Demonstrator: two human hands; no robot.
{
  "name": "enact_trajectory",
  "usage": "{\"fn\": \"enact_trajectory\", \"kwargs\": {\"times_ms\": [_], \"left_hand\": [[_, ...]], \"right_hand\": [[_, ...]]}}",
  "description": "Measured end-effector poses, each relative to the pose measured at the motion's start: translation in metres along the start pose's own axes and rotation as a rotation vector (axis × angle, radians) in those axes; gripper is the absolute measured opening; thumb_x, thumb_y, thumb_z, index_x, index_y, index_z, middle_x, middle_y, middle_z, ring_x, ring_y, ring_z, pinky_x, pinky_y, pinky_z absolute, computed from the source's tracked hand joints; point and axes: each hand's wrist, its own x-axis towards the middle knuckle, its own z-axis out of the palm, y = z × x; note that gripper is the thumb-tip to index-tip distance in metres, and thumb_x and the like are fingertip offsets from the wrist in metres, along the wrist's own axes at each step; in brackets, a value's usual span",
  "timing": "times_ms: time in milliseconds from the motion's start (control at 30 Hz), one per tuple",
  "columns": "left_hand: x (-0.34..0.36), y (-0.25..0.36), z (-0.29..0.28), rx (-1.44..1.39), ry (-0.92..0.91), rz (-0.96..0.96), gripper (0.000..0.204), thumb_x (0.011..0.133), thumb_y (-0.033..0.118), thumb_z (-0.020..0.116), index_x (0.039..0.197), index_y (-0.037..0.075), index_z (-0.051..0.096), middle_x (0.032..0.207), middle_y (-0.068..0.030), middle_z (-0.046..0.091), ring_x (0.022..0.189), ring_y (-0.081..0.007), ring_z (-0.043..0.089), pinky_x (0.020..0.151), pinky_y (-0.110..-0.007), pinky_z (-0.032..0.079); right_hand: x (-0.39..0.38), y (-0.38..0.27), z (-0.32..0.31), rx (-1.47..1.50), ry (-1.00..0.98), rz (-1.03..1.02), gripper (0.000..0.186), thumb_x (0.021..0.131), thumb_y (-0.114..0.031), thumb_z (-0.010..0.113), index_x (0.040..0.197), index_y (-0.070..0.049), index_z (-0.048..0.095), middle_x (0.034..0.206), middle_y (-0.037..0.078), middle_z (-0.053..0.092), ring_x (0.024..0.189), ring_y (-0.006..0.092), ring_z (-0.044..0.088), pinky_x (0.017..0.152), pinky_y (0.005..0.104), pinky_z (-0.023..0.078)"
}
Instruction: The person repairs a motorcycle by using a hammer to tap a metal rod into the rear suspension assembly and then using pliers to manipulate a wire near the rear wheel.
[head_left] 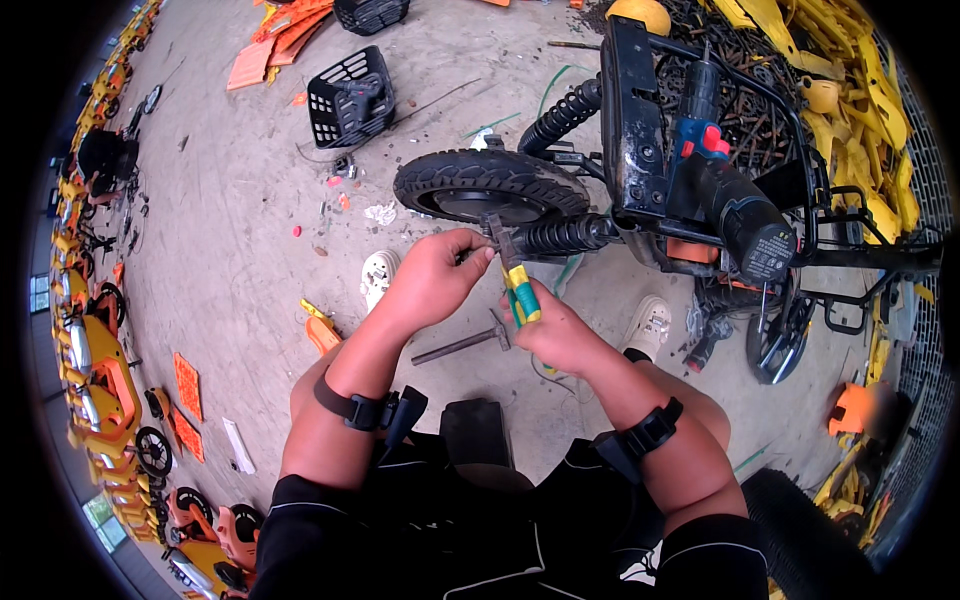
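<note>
My right hand (pixel 552 330) is closed around pliers (pixel 522 293) with green and yellow handles. Their metal jaws point away from me, at the axle end of a black-tyred wheel (pixel 480 185). Just left of the jaws, my left hand (pixel 442 272) has its thumb and forefinger pinched together; what lies between them is too small to make out. The wheel belongs to a black vehicle frame (pixel 640 150) lying in front of me. A black coil-spring shock absorber (pixel 562 236) runs from beside the jaws toward the frame.
A cordless drill (pixel 735 195) rests on the frame. Below my hands a T-shaped metal tool (pixel 462 343) lies on the concrete floor. A black plastic basket (pixel 350 100) stands farther off at the left. Yellow body panels (pixel 870 130) pile up at the right; orange-yellow scooters (pixel 105 400) line the left.
</note>
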Motion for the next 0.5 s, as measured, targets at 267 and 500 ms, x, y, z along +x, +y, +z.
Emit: {"fn": "enact_trajectory", "kwargs": {"times_ms": [267, 500], "left_hand": [[-0.002, 0.002, 0.001, 0.014, 0.010, 0.020, 0.019, 0.098, 0.017, 0.066, 0.101, -0.002, 0.069, 0.074, -0.0010, 0.059, 0.071, -0.0094, 0.050, 0.065, -0.029, 0.046], [0.000, 0.002, 0.002, 0.020, 0.001, 0.021, 0.019, 0.098, 0.018, 0.066, 0.099, -0.001, 0.068, 0.074, -0.0004, 0.059, 0.070, -0.0084, 0.049, 0.063, -0.028, 0.045]], "right_hand": [[-0.006, -0.018, -0.003, -0.233, 0.062, -0.003, 0.051, 0.082, -0.010, 0.060, 0.131, -0.003, 0.048, 0.112, 0.016, 0.067, 0.103, 0.0360, 0.066, 0.087, 0.0429, 0.051], [-0.012, -0.038, -0.008, -0.387, 0.049, 0.012, 0.045, 0.084, -0.027, 0.076, 0.113, -0.002, 0.053, 0.101, 0.017, 0.069, 0.095, 0.0372, 0.067, 0.082, 0.0463, 0.051]]}}
